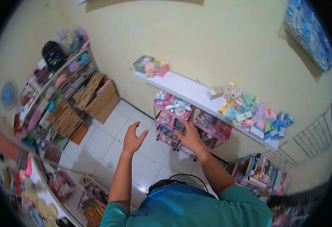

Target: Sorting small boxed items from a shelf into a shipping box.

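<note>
Both my hands are raised in front of me over the tiled floor, with a gap between them. My left hand (pixel 133 139) has its fingers apart and thumb out, and nothing is in it. My right hand (pixel 190 137) is likewise spread and holds nothing; in the picture it overlaps the pink tiered cart (pixel 211 130) that carries bottles, tubs and small packets. Past the cart runs a white wall shelf (pixel 181 87). On it are a small tan box (pixel 214 93), a pile of pastel boxes (pixel 249 113), and a pink plush toy (pixel 149 69) beside gift boxes.
Cardboard boxes (pixel 103 100) stand on the white tiles (pixel 135 166) at the left, by a crowded rack (pixel 60 75) with a black backpack (pixel 54 55). A wire grid (pixel 315 138) leans at the right wall. Counter bins (pixel 62 185) of goods lie lower left.
</note>
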A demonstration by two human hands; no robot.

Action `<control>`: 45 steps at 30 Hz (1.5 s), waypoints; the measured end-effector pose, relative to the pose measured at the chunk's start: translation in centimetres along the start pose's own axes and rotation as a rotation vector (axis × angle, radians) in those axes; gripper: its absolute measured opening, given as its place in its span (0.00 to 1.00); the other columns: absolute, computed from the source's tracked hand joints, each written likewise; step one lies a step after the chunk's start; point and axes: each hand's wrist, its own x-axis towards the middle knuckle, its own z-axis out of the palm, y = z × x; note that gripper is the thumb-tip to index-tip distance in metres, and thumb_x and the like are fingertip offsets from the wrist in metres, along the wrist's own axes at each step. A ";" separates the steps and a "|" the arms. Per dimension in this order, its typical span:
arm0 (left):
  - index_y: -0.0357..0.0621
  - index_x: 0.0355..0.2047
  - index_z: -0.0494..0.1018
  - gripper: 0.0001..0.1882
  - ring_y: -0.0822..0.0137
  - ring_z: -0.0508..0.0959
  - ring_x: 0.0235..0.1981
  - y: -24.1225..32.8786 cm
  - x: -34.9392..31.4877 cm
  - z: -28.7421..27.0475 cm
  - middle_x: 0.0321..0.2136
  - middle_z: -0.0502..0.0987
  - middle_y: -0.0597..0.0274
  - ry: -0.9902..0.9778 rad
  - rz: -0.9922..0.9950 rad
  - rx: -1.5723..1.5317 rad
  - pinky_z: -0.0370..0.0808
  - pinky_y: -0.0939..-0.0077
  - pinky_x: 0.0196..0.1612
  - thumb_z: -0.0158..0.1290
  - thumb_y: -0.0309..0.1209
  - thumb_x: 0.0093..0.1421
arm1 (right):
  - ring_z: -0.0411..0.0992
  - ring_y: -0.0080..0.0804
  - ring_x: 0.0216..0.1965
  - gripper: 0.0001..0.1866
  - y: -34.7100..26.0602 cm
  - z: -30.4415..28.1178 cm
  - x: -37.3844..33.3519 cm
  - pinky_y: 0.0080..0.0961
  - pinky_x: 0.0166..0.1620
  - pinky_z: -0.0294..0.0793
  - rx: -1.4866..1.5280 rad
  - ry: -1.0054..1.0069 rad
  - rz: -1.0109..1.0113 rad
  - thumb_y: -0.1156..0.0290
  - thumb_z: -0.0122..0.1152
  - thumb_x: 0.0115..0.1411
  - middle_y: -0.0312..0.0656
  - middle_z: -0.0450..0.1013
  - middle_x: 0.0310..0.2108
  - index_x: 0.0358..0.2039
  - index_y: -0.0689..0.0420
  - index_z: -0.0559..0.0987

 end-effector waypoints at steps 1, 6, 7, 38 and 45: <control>0.36 0.61 0.71 0.35 0.48 0.75 0.58 0.2 1.7 1.2 0.56 0.75 0.43 -0.036 0.026 -0.014 0.72 0.58 0.61 0.65 0.46 0.60 | 0.69 0.57 0.60 0.33 0.5 -0.8 0.1 0.46 0.62 0.70 -0.002 0.042 0.011 0.60 0.68 0.58 0.55 0.71 0.57 0.62 0.55 0.71; 0.36 0.60 0.72 0.33 0.47 0.76 0.57 2.3 8.2 8.0 0.53 0.77 0.42 -0.172 0.286 -0.084 0.71 0.57 0.61 0.65 0.41 0.58 | 0.71 0.58 0.56 0.31 4.0 -4.2 0.6 0.48 0.59 0.71 -0.168 0.250 0.014 0.61 0.69 0.57 0.56 0.72 0.54 0.59 0.57 0.74; 0.36 0.60 0.72 0.33 0.47 0.76 0.57 3.0 9.2 9.5 0.53 0.77 0.42 -0.194 0.302 -0.093 0.71 0.57 0.61 0.65 0.41 0.58 | 0.71 0.58 0.56 0.31 4.8 -4.7 0.7 0.48 0.59 0.71 -0.179 0.268 0.032 0.61 0.69 0.57 0.56 0.72 0.54 0.59 0.57 0.74; 0.44 0.56 0.74 0.30 0.40 0.76 0.53 13.5 19.9 24.4 0.50 0.73 0.41 -0.527 0.668 -0.257 0.75 0.52 0.55 0.69 0.31 0.52 | 0.79 0.32 0.34 0.27 6.6 -3.8 9.7 0.26 0.38 0.81 0.828 0.664 0.696 0.57 0.68 0.67 0.50 0.79 0.40 0.54 0.64 0.70; 0.41 0.62 0.68 0.34 0.44 0.76 0.53 12.5 18.9 22.9 0.54 0.71 0.40 -0.585 0.751 -0.384 0.76 0.56 0.55 0.67 0.35 0.57 | 0.76 0.28 0.34 0.30 7.4 -2.9 11.5 0.24 0.34 0.77 0.784 0.829 0.735 0.58 0.72 0.61 0.48 0.77 0.39 0.53 0.65 0.70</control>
